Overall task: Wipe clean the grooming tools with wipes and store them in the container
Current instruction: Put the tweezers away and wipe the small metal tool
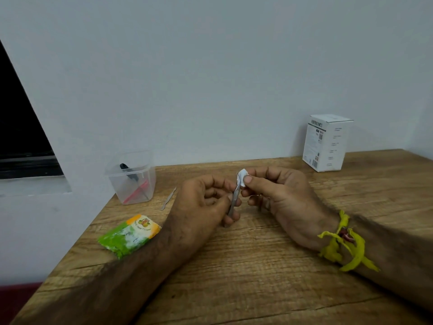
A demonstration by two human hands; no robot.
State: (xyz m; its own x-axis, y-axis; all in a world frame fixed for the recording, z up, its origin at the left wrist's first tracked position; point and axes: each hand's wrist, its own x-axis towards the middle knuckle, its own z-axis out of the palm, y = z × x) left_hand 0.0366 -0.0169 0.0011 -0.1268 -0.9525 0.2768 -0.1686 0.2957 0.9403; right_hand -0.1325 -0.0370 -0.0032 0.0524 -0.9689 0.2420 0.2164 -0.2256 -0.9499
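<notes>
A: Start nearest you. Your left hand [206, 200] is curled round the lower end of a slim silver metal grooming tool [235, 200], thumb and fingers pinching it so it stands tilted, tip up toward 12 o'clock.

B: And your right hand [278, 195]?

A: It pinches a small folded white wipe [243, 178] over the tool's upper tip, thumb on top. Probably that grip frees the tip for rubbing while the left steadies the shaft. A yellow cloth band [344, 245] is tied on your right wrist.

B: How does the tool look?

A: Thin, flat, dull grey, narrow as tweezers or a file; I can't tell which. Its tip is hidden in the wipe.

B: Farther out?

A: At 9 o'clock of your hands, a green and orange wipes packet [128, 233] lies flat on the wooden table [234, 277], within reach for a fresh wipe. Beyond it, a second thin metal tool [168, 198] lies waiting, seemingly uncleaned. At 10 o'clock, by the wall, the clear plastic container [131, 178] already holds a black item and a red one. At 2 o'clock, well apart, stands a white cardboard box [326, 143].
</notes>
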